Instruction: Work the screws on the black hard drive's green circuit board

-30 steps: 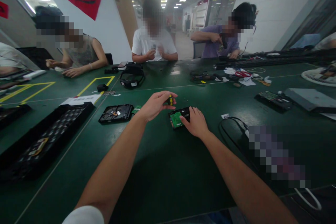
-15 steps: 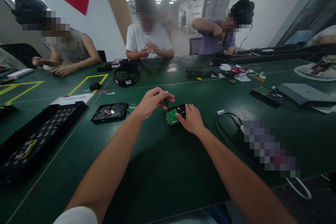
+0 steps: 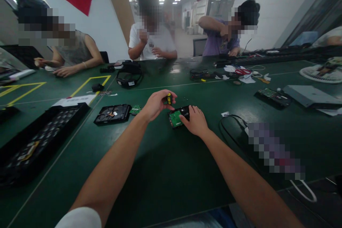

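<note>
A hard drive (image 3: 175,118) with its green circuit board facing up lies on the table in front of me. My right hand (image 3: 196,121) grips its right side, thumb on the board and fingers over the far edge. Above the drive's far left corner, my left hand (image 3: 159,104) is closed around a small screwdriver (image 3: 169,98) with a yellow and black handle. The screwdriver's tip is too small to make out. Several tiny screws (image 3: 186,98) lie just beyond the drive.
To the left are another hard drive (image 3: 112,114), a loose green circuit board (image 3: 135,109) and a long black tray (image 3: 40,142). On the right lie a cable (image 3: 227,133), another drive (image 3: 273,97) and a grey metal box (image 3: 314,95). Three people sit across the table.
The screwdriver's yellow handle has turned into view in my left hand, whose fingers have shifted slightly. My right hand and the hard drive stay in place. The middle person has raised a hand.
</note>
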`<state>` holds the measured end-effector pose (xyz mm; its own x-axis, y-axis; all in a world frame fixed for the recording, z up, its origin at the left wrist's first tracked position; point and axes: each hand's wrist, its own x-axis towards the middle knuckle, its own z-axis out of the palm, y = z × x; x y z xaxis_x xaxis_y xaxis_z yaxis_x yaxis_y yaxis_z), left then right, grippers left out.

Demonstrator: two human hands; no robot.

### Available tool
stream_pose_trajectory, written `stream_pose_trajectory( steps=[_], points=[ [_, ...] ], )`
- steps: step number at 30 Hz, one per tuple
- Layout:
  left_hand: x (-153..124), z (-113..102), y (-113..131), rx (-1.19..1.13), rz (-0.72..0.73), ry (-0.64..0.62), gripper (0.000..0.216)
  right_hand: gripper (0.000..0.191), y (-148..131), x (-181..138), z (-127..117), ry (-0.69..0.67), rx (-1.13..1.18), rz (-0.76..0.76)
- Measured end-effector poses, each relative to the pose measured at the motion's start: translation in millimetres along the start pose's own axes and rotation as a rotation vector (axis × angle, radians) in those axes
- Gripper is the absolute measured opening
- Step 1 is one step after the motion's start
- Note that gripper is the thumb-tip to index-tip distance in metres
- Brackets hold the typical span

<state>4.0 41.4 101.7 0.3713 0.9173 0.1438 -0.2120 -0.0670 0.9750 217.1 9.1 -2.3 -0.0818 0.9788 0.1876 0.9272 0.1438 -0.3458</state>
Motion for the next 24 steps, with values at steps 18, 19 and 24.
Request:
stream_pose_trajectory(
  steps=[18,19,24],
  points=[
    [1.3,-4.2,1.1,0.178,0.072,0.125,0.026,0.089,3.2,0.9,4.7,-0.002,-0.014,-0.002],
    [1.9,-5.0,0.6,0.184,0.074,0.123,0.027,0.09,3.1,1.1,4.6,-0.006,-0.014,-0.002],
    [4.5,-9.0,-1.3,0.119,0.045,0.125,0.029,0.091,3.6,2.1,4.3,-0.008,-0.002,0.003]
  ],
)
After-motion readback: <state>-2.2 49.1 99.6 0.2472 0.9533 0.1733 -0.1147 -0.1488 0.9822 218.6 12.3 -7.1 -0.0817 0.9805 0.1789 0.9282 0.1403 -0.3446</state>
